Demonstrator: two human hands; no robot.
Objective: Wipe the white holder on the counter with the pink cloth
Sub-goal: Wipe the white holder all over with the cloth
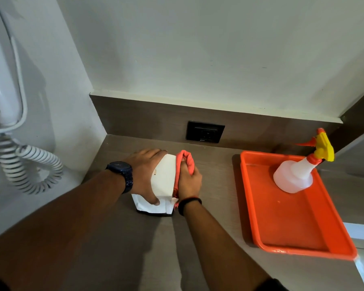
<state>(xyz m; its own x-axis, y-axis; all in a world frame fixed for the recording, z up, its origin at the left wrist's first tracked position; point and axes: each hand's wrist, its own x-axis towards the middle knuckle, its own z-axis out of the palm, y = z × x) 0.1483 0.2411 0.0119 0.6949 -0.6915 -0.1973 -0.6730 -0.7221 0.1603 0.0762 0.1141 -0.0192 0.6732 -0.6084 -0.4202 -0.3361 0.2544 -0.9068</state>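
Observation:
The white holder (pixel 165 179) stands on the brown counter (pixel 147 248) near the left corner. My left hand (pixel 144 175) wraps over its left side and top, fingers at the back and thumb at the front, gripping it. My right hand (pixel 188 181) is closed on the bunched pink cloth (pixel 184 159) and presses it against the holder's right side. The cloth runs down that right edge to the base. The holder's right face is hidden behind the cloth and hand.
An orange tray (pixel 292 227) lies to the right with a white spray bottle (pixel 296 175) on it. A black wall socket (pixel 205 132) sits in the backsplash behind. A white wall phone with a coiled cord (pixel 27 164) hangs at the left.

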